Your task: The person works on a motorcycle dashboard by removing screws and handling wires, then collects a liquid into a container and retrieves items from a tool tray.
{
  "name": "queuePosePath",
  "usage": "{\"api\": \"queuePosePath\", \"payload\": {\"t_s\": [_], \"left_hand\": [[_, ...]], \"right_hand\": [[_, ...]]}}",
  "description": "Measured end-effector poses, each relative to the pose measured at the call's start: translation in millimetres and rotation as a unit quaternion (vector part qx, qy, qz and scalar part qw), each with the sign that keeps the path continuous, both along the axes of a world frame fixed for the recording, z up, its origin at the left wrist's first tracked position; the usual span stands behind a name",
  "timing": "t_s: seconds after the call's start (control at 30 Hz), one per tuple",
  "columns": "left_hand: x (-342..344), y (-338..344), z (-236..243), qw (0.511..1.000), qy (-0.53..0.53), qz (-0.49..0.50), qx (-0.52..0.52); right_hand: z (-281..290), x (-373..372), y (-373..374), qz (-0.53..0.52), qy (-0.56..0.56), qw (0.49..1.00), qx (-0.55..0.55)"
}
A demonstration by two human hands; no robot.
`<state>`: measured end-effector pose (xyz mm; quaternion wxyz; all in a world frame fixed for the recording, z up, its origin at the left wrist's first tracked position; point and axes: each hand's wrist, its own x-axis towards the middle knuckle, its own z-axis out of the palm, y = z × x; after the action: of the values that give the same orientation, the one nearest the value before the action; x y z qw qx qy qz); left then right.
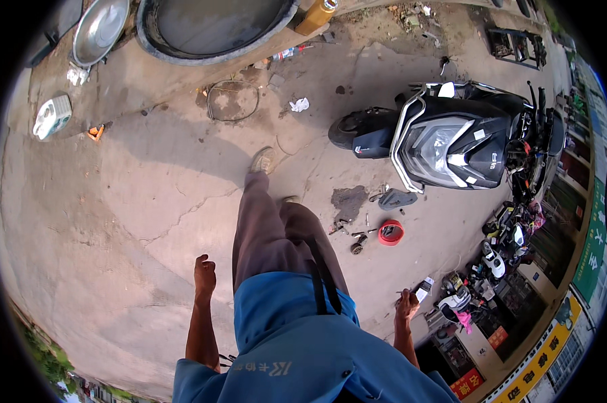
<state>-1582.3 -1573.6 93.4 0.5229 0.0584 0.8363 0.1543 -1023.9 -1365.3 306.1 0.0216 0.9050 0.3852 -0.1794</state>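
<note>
My left hand (205, 274) hangs out to the left of my legs, over bare concrete. Its fingers are curled in, and nothing shows in them. Out to the right, my right hand (406, 305) has its fingers bent closed. A small white and dark box-shaped thing (424, 289) appears right against those fingers; whether it is in their grip or lies behind them is unclear. Ahead on the ground, nearest to that hand, are a round red tub (390, 232) with dark parts inside and some loose dark metal parts (358, 244).
A black and silver scooter (451, 144) stands ahead to the right, near a dark flat part (397, 199). Several scooters (495, 258) line the shopfronts. Far left are a large water-filled basin (182, 57), a metal bowl (100, 30) and a white jug (52, 116). A wire loop (233, 101) lies ahead.
</note>
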Motion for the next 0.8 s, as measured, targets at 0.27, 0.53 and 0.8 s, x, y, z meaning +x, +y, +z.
{"api": "queuePosePath", "payload": {"t_s": [0.27, 0.53, 0.8], "left_hand": [[-8, 14, 2, 1.000, -0.002, 0.015, -0.014], [-6, 16, 2, 1.000, 0.000, 0.010, -0.022], [8, -25, -21, 0.995, -0.022, -0.051, -0.087]], "right_hand": [[-16, 11, -13, 0.004, 0.004, 0.999, 0.037], [7, -15, -11, -0.004, -0.009, 0.999, -0.037], [1, 15, -51, 0.056, -0.079, 0.986, -0.137]]}}
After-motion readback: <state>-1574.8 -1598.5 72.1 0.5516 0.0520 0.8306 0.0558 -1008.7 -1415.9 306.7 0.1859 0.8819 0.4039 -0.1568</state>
